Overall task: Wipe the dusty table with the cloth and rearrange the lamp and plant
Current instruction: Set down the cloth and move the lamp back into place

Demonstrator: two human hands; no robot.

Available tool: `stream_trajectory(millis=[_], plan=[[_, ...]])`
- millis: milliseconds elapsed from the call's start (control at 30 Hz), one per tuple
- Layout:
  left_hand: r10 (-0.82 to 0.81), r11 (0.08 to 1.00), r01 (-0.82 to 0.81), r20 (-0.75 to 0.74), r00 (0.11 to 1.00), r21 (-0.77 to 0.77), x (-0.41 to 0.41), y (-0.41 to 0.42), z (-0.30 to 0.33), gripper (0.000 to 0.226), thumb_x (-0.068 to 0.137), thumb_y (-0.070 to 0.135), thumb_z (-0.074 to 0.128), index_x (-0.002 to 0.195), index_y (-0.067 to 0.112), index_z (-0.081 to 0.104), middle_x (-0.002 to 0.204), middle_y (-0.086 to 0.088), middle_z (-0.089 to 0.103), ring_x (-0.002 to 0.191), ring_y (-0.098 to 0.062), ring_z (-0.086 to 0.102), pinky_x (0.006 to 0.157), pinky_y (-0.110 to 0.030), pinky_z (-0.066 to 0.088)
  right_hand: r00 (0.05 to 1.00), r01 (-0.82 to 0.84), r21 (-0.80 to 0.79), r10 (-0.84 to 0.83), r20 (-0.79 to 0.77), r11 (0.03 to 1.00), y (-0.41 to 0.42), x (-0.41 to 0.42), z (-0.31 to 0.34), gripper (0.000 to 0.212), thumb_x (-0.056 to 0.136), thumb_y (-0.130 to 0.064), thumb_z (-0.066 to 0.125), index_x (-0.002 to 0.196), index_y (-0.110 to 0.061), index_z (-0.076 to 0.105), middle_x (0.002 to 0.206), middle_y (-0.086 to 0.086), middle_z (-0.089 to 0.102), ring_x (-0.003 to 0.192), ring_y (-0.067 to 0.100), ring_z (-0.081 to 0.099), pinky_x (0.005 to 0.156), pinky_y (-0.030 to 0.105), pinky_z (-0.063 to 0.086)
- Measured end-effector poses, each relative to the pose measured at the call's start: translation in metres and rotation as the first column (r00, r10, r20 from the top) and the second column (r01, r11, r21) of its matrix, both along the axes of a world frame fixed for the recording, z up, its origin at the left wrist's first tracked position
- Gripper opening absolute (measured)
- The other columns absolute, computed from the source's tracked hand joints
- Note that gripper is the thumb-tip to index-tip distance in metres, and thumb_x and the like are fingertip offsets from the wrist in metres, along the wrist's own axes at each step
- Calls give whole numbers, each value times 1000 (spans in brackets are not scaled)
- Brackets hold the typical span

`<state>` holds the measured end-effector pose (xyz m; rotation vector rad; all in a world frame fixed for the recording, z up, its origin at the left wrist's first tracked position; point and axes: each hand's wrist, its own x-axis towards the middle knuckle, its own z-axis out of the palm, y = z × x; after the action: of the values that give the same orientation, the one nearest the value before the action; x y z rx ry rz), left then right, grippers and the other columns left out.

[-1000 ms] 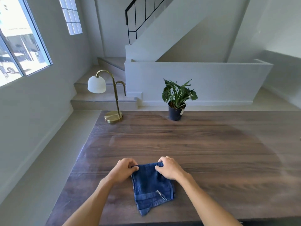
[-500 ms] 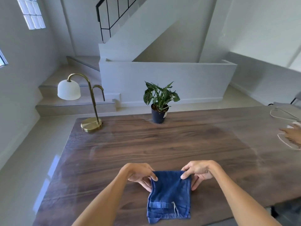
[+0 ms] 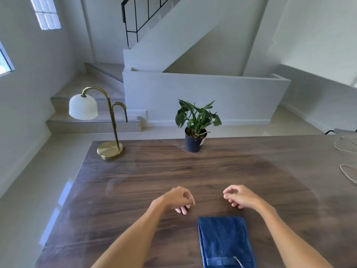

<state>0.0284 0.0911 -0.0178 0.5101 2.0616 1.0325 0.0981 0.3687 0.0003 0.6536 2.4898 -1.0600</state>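
Left hand (image 3: 176,199) and right hand (image 3: 240,196): both hover above the table (image 3: 222,171), fingers loosely curled, holding nothing. Neither touches the cloth (image 3: 224,240), which lies folded flat at the near edge between your forearms, a compact pad suited to wiping. Lamp (image 3: 107,122) stands at the far left corner; plant (image 3: 195,125) stands at the far edge near the middle, well apart from the lamp. Judgement: both sit at the back so the middle is free to wipe. A cord (image 3: 345,171) loops at the right edge; keep your strokes short of it.
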Motion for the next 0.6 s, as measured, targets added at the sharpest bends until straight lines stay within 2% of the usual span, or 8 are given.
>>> stream_trajectory(millis=[167, 267, 367, 533, 600], plan=[[199, 979, -202, -159, 967, -3, -33, -46, 9, 16, 86, 29, 60, 96, 21, 70, 89, 2, 74, 74, -9, 70, 72, -27, 56, 989, -140, -23, 139, -48, 990, -37, -53, 9, 15, 87, -39, 68, 100, -30, 69, 90, -3, 74, 71, 7, 67, 64, 23, 47], [295, 952, -305, -248, 923, -4, -47, -77, 18, 14, 89, 26, 60, 95, 22, 71, 88, 10, 72, 80, -6, 69, 72, -19, 51, 972, -232, -33, 230, -42, 972, -63, -82, 14, 15, 88, -37, 68, 101, -30, 68, 99, 1, 76, 75, 8, 68, 67, 24, 49], [347, 928, -372, -338, 875, -12, -55, -102, 25, 13, 91, 26, 63, 97, 20, 73, 96, 12, 71, 89, -1, 63, 76, -15, 45, 957, -288, -25, 287, -49, 957, -83, -102, 10, 15, 87, -35, 69, 101, -30, 69, 100, 2, 75, 76, 8, 67, 67, 25, 49], [445, 867, -497, -402, 800, -29, -59, -140, 29, 15, 93, 28, 59, 98, 21, 72, 98, 12, 70, 94, -6, 63, 85, -24, 48, 918, -388, -23, 383, -104, 922, -123, -133, 3, 14, 85, -30, 72, 99, -28, 70, 95, 4, 75, 72, 7, 65, 60, 19, 48], [500, 831, -556, -406, 765, -25, -58, -154, 27, 14, 93, 29, 59, 99, 22, 70, 98, 11, 70, 92, -5, 63, 84, -24, 49, 900, -425, -30, 419, -121, 904, -142, -144, 1, 14, 85, -29, 72, 99, -29, 70, 94, 3, 75, 73, 7, 67, 62, 19, 46]])
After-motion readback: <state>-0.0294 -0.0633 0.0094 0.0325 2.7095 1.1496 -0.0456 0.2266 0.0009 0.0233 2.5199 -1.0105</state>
